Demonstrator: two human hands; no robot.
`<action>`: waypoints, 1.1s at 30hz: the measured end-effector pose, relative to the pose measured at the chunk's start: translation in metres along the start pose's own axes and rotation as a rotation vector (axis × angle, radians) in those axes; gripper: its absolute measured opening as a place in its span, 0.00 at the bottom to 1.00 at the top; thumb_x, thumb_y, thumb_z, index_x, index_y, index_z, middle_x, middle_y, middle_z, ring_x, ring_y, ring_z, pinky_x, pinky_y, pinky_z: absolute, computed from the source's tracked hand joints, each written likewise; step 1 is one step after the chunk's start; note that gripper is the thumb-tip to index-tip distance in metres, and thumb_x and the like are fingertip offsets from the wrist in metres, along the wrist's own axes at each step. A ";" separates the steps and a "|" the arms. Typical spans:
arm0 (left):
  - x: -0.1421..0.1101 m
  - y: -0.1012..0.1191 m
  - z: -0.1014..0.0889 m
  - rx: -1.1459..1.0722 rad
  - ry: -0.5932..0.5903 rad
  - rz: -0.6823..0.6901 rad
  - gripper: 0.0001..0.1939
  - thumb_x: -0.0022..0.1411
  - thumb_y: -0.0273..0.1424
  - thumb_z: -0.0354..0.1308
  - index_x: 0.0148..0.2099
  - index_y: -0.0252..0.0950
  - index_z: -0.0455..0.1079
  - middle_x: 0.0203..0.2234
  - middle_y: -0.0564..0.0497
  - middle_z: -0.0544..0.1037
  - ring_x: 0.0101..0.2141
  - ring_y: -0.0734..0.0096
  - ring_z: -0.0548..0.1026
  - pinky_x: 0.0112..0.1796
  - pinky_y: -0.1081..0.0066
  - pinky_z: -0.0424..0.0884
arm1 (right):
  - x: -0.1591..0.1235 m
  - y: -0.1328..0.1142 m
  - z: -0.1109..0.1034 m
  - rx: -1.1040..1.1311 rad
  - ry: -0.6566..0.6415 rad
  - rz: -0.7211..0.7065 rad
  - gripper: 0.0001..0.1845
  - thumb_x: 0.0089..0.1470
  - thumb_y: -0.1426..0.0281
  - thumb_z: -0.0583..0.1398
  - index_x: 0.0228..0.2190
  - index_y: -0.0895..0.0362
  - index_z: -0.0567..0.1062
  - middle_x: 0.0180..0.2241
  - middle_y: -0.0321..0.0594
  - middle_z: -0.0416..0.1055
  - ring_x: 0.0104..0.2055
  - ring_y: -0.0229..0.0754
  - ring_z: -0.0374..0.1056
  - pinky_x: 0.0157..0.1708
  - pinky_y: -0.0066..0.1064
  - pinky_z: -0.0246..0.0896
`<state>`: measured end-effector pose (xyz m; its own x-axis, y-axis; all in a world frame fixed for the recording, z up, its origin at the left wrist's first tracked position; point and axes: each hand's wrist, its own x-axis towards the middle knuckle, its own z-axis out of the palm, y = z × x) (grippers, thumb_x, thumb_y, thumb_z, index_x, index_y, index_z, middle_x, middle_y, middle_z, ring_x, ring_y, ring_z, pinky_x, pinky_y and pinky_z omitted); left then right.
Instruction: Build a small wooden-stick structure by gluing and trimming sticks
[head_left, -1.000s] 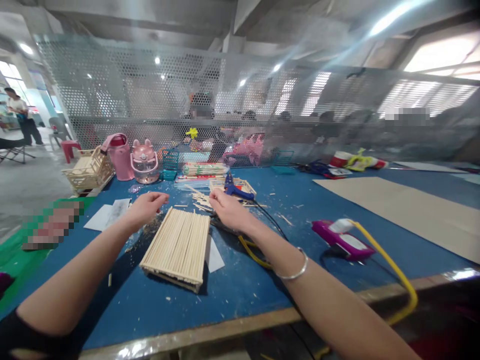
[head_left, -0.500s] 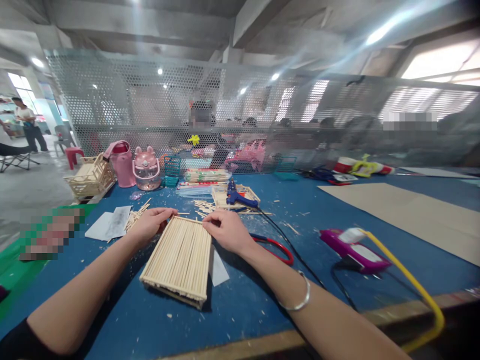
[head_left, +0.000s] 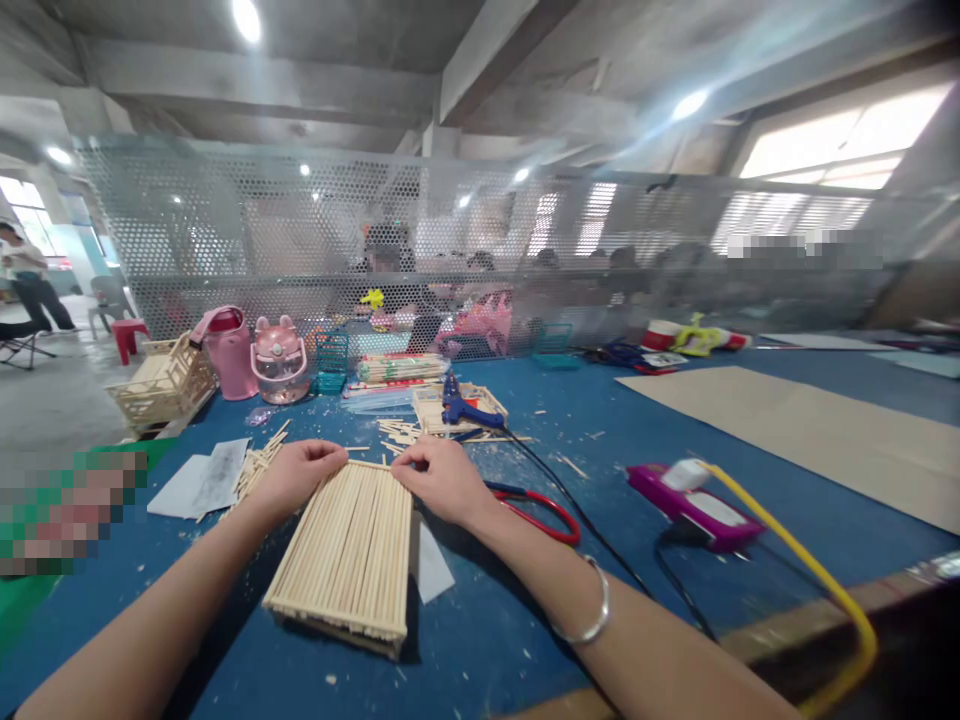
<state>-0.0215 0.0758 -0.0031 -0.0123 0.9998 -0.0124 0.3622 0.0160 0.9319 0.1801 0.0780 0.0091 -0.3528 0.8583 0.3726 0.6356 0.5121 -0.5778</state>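
Observation:
A flat panel of wooden sticks (head_left: 349, 550), laid side by side with crosspieces at its ends, lies on the blue tabletop in front of me. At its far left corner, my left hand (head_left: 300, 472) is closed, thumb and fingers pinched on the end edge. My right hand (head_left: 444, 482) pinches the same far edge near the right corner. Loose short sticks (head_left: 259, 460) lie just beyond my left hand. Past my right hand, a blue glue gun (head_left: 466, 408) rests on a small stick frame (head_left: 429, 412).
Red-handled pliers or cutters (head_left: 551, 518) and a black cord lie right of my right hand. Further right is a purple power strip (head_left: 697, 508) with a yellow cable. Behind stand a pink bottle (head_left: 229, 355), a clear jug (head_left: 279, 365) and a perforated metal screen (head_left: 300, 230).
The camera view has tilted slightly, so the scene sits lower and further left. Both hands stay at the panel's far edge, with no clear change of grip.

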 end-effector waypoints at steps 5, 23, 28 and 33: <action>0.002 -0.004 -0.002 0.064 -0.006 0.017 0.19 0.43 0.45 0.58 0.27 0.33 0.71 0.17 0.57 0.70 0.21 0.74 0.64 0.24 0.75 0.56 | 0.002 0.015 -0.014 0.282 -0.146 0.154 0.13 0.52 0.67 0.53 0.30 0.61 0.76 0.19 0.33 0.67 0.20 0.33 0.59 0.21 0.24 0.52; 0.009 -0.015 -0.005 -0.165 -0.046 -0.049 0.22 0.44 0.47 0.55 0.34 0.34 0.71 0.21 0.53 0.72 0.22 0.71 0.68 0.24 0.74 0.59 | 0.000 0.009 -0.010 0.269 -0.123 0.330 0.06 0.43 0.73 0.59 0.20 0.61 0.77 0.15 0.34 0.68 0.17 0.32 0.62 0.18 0.21 0.54; 0.006 -0.014 -0.004 -0.102 -0.032 -0.039 0.18 0.41 0.44 0.59 0.28 0.34 0.69 0.17 0.56 0.68 0.19 0.76 0.63 0.22 0.76 0.56 | -0.001 0.009 -0.008 0.218 -0.115 0.311 0.08 0.44 0.73 0.58 0.22 0.61 0.78 0.15 0.35 0.69 0.18 0.33 0.64 0.19 0.22 0.55; 0.001 -0.006 0.000 -0.010 0.007 -0.022 0.17 0.42 0.44 0.56 0.25 0.34 0.67 0.16 0.57 0.66 0.19 0.76 0.61 0.22 0.75 0.55 | -0.004 0.010 -0.008 0.103 -0.046 0.208 0.08 0.44 0.73 0.58 0.20 0.61 0.78 0.15 0.35 0.69 0.18 0.33 0.63 0.20 0.23 0.54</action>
<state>-0.0236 0.0771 -0.0089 -0.0266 0.9992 -0.0306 0.3521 0.0381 0.9352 0.1928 0.0794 0.0075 -0.2541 0.9450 0.2060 0.6255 0.3230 -0.7102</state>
